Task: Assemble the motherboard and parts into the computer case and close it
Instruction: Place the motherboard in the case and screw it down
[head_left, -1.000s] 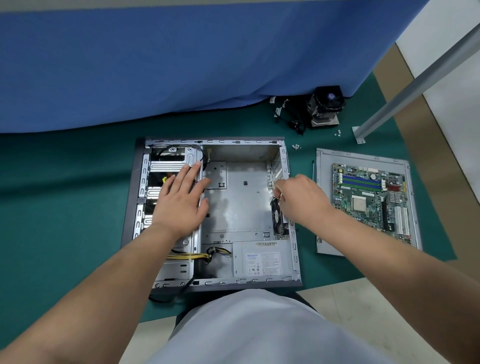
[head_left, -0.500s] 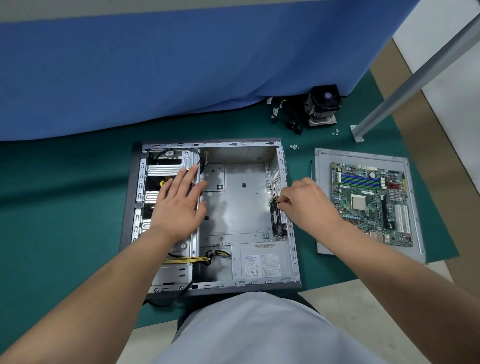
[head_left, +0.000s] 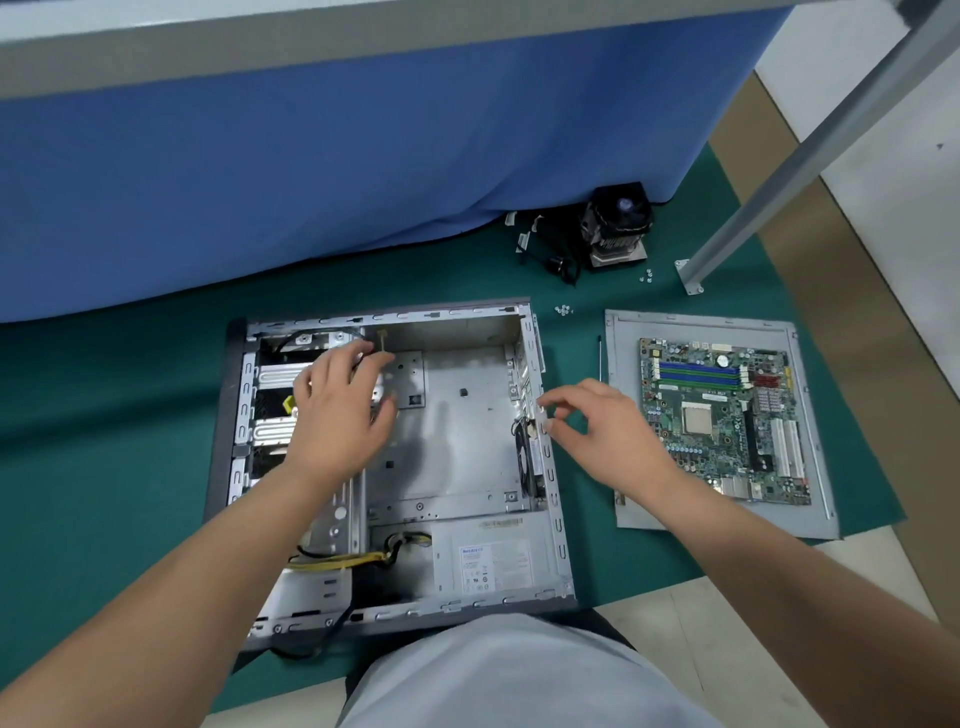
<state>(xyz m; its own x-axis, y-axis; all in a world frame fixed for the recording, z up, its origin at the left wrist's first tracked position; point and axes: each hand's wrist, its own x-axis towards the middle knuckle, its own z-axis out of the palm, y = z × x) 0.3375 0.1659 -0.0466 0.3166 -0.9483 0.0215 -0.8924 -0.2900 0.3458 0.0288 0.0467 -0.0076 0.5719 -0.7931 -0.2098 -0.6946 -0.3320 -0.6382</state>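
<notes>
an open computer case (head_left: 457, 395) lies on its side on a green mat (head_left: 104, 441), a rectangular shell of dull grey sheet steel with slotted, folded rims and a bare, flat floor panel. inside it, one boxy power supply (head_left: 493, 564) with a white printed label sits in the near corner, one bundle of yellow and black cables (head_left: 343, 561) runs beside it, and one black fan (head_left: 525, 460) stands against the right wall. ribbed metal drive bays (head_left: 275, 376) fill the left side.

the left hand (head_left: 340, 415) reaches over the drive bays, its fingers (head_left: 374, 358) relaxed and slightly spread near a small yellow-tipped connector; whether they touch it i cannot tell. the right hand (head_left: 597, 431) hovers at the case's right rim, thumb and forefinger bent close together near the metal edge, with nothing clearly held between them.

the motherboard (head_left: 722, 421) is outside the case, to its right, lying flat on one grey metal side panel (head_left: 623, 364). it is a green circuit board, densely studded, with four long memory slots in blue and green, one square silver processor and two white expansion slots. one thin dark screwdriver (head_left: 599, 358) lies between case and panel.

farther back, one black finned cpu cooler (head_left: 618, 223) stands by loose black wires, with two small clusters of silvery screws (head_left: 563, 310) on the mat. a smooth blue cloth (head_left: 311, 156) hangs behind, and one angled aluminium leg (head_left: 779, 166) crosses the right.
</notes>
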